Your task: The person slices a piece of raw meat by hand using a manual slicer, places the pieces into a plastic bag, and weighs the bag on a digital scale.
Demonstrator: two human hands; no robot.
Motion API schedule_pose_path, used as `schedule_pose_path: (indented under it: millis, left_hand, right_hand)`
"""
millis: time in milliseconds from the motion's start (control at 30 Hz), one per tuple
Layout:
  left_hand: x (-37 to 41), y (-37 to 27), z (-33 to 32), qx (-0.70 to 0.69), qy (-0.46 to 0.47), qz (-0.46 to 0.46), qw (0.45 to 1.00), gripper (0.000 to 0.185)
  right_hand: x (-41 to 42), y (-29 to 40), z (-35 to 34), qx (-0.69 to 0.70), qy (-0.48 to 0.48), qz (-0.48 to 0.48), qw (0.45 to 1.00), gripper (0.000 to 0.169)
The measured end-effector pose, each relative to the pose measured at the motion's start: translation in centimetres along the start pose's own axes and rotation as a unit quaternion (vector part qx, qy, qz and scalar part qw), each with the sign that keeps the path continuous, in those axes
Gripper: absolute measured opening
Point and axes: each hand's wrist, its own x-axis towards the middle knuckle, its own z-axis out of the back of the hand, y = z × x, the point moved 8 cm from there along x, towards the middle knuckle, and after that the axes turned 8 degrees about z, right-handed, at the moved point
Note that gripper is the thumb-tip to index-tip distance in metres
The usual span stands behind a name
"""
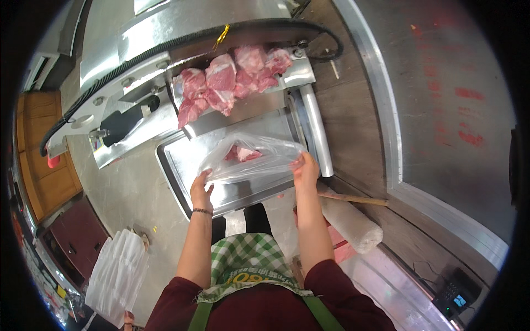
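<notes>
Both hands spread the mouth of a clear plastic bag (265, 165) above a shallow metal tray (174, 165). My left hand (202, 188) grips its left edge, and my right hand (305, 165) grips its right edge. Pieces of raw meat (247, 154) show beneath or inside the bag; which of the two I cannot tell. Beyond the tray, several larger chunks of raw meat (221, 76) lie in a row on the metal bed of a machine (300, 74).
A black corrugated hose (165, 41) arches over the machine. A wrapped white roll (352, 223) and a wooden stick (356, 199) lie at the right. At lower left another person's hand (128, 318) is beside white plastic sheeting (118, 273). A telephone (455, 291) stands at lower right.
</notes>
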Motion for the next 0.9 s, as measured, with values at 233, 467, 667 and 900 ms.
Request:
schedule_pose_path:
  millis: [233, 467, 667, 900]
  left_hand:
    - [3.5, 0.6, -8.9, -0.187, 0.166, 0.158, 0.955, 0.029]
    - [3.5, -0.2, -9.5, -0.342, 0.147, 0.178, 0.911, 0.022]
    - [5.7, -0.3, -4.6, -0.462, 0.109, 0.200, 0.857, 0.023]
    - [5.2, -5.3, -1.2, -0.475, 0.199, 0.084, 0.853, 0.029]
  right_hand:
    - [11.2, 3.3, -7.8, -0.056, 0.047, -0.036, 0.997, 0.008]
    - [7.7, 8.7, -18.0, -0.199, 0.187, 0.105, 0.956, 0.008]
    - [3.6, 6.9, -18.7, -0.361, 0.252, 0.261, 0.859, 0.012]
    - [-1.9, 11.4, -22.1, -0.406, 0.214, 0.486, 0.744, 0.016]
